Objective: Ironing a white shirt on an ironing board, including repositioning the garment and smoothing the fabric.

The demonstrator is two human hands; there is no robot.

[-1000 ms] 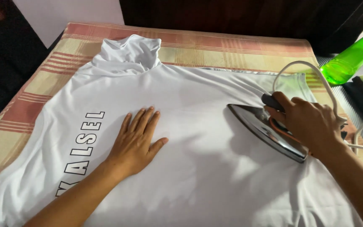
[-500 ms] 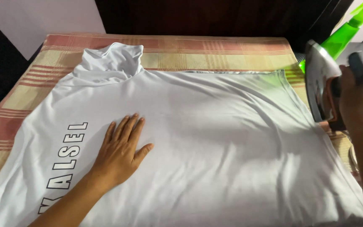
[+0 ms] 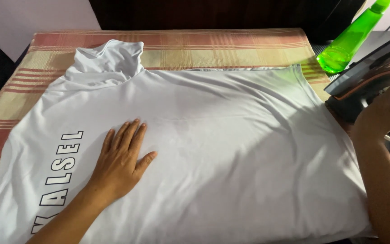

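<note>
I have my left hand (image 3: 120, 160) spread flat on the white turtleneck shirt (image 3: 213, 140) lying on the striped pad (image 3: 231, 45), mostly smooth with creases left, while my right hand (image 3: 380, 115) grips the iron (image 3: 366, 81) lifted off beside it.

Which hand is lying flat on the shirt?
The left hand lies flat, fingers spread, on the white shirt. The right hand is off the shirt at the right edge, gripping the iron.

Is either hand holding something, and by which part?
The right hand holds the iron by its handle; the left hand lies flat on the white shirt.
</note>
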